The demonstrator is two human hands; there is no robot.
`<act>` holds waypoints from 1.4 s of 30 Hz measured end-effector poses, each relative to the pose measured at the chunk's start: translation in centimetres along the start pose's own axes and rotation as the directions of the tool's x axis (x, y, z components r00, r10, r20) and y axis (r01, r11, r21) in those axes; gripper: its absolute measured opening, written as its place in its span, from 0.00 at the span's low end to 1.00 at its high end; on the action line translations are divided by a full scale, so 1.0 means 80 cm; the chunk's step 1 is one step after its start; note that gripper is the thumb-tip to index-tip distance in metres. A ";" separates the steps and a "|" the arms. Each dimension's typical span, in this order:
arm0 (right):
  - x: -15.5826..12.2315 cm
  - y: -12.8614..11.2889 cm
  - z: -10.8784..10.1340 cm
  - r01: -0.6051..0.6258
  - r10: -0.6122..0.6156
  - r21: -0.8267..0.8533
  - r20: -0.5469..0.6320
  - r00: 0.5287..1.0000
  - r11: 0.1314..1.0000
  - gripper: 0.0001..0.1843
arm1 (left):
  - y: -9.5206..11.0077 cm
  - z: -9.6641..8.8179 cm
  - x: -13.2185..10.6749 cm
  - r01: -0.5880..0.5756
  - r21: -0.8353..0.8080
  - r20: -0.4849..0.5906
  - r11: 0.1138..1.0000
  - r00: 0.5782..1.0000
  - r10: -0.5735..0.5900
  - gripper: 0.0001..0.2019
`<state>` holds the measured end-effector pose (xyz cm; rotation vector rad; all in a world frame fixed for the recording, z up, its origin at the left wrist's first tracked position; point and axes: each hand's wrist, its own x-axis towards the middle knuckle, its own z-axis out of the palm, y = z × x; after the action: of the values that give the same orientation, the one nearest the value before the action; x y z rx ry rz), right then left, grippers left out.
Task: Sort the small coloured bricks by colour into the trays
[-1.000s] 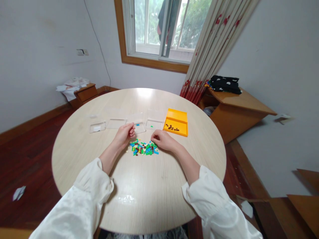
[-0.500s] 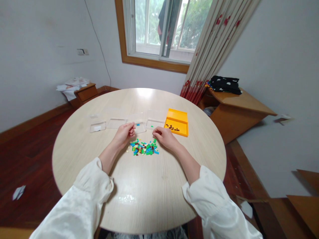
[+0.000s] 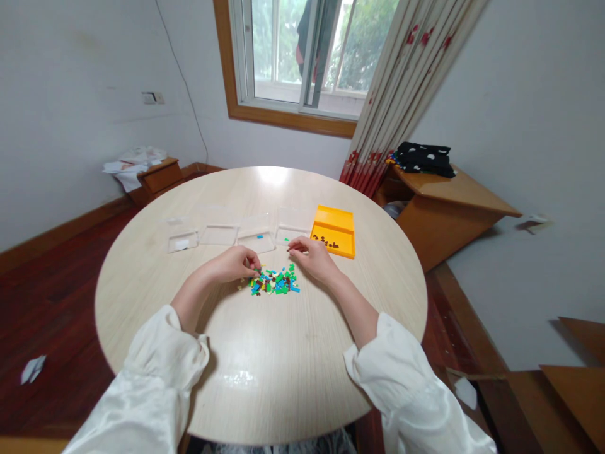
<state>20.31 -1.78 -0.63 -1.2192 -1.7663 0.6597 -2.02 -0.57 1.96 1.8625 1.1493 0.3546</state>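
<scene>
A loose pile of small building bricks (image 3: 278, 284) in green, blue, brown, yellow and cream lies on the round table (image 3: 265, 359). My left hand (image 3: 239, 263) reaches down at the pile's left edge, fingertips pinched at the bricks; whether a piece is between them is too small to tell. My right hand (image 3: 309, 255) hovers just above the pile's right side, thumb and fingers pressed together; anything they hold is too small to make out. Beyond it stands an open yellow box (image 3: 347, 244) with several brown bricks (image 3: 326, 242) inside.
Clear plastic boxes stand in a row behind the pile. One clear box (image 3: 255, 244) holds a blue brick (image 3: 259, 237); another clear box (image 3: 295, 234) holds a green brick (image 3: 286, 239). Farther left are two more clear boxes (image 3: 218, 236). A wooden cabinet (image 3: 454, 208) stands beyond the table's right.
My left hand has come down from beside the clear box to the left edge of the brick pile. My right hand stays almost where it was.
</scene>
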 end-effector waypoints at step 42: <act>-0.002 -0.003 0.001 0.081 -0.081 -0.001 0.033 0.996 0.997 0.13 | 0.001 0.029 0.020 -0.143 -0.550 -0.185 0.823 0.982 0.046 0.14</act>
<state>20.14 -1.98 -0.55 -1.1376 -1.8343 0.6341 0.28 -0.52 0.41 1.3810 0.9242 0.8258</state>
